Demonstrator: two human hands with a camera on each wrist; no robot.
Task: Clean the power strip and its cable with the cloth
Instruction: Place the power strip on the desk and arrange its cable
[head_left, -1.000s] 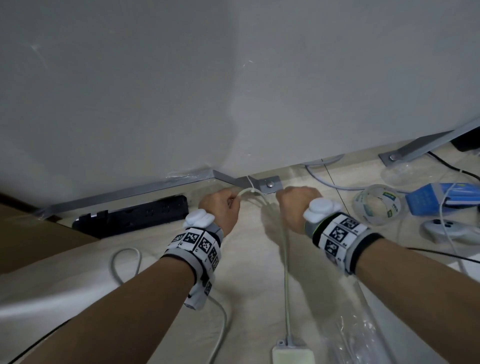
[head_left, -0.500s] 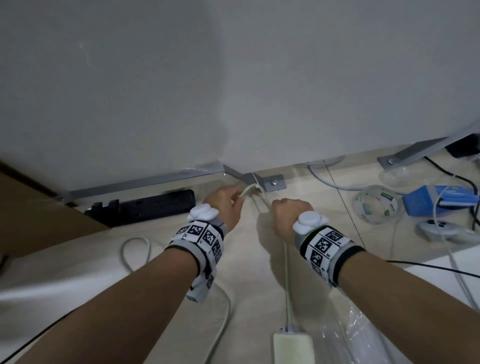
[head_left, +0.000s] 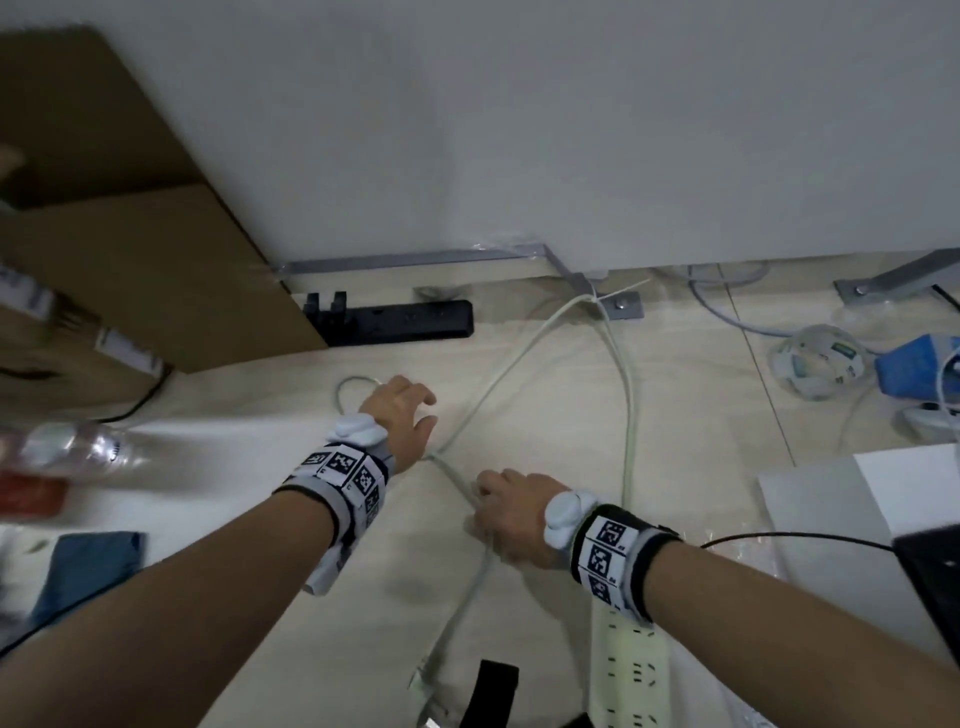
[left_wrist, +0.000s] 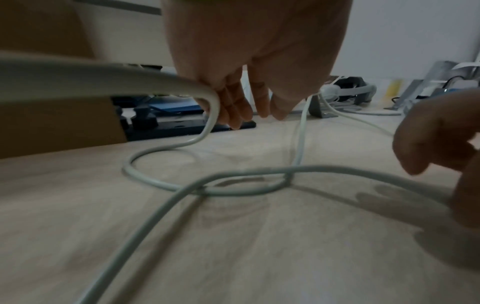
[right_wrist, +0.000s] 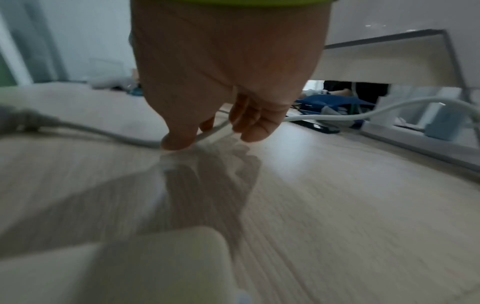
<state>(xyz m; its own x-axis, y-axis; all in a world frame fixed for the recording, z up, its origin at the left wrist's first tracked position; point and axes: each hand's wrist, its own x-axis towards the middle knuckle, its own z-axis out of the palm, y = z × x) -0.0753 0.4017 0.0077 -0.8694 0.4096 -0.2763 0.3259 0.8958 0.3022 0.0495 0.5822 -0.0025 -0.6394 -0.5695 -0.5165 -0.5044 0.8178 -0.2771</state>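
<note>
A white power strip (head_left: 631, 675) lies on the pale wood floor at the bottom of the head view, partly under my right wrist. Its white cable (head_left: 631, 415) runs up to a metal bracket (head_left: 623, 304) at the wall, then back down in a second strand. My right hand (head_left: 480, 501) pinches that strand low over the floor, thumb and fingers (right_wrist: 246, 123) closed round the cable (right_wrist: 337, 117). My left hand (head_left: 410, 415) hovers with fingers (left_wrist: 233, 115) straight and spread, holding nothing, beside a small cable loop (left_wrist: 161, 181). A blue cloth (head_left: 83, 566) lies flat at the lower left.
A black power strip (head_left: 400, 322) lies along the wall beside a brown cardboard box (head_left: 130, 260). A tape roll (head_left: 815, 358), a blue packet (head_left: 914, 358) and loose wires crowd the right. A clear bottle (head_left: 67, 447) lies at the left, a white board (head_left: 831, 509) at the right.
Both hands have drawn back from the bracket at the wall toward me. The left hand let go of the cable and spread; the right hand drew the cable along. The head view swung left and down.
</note>
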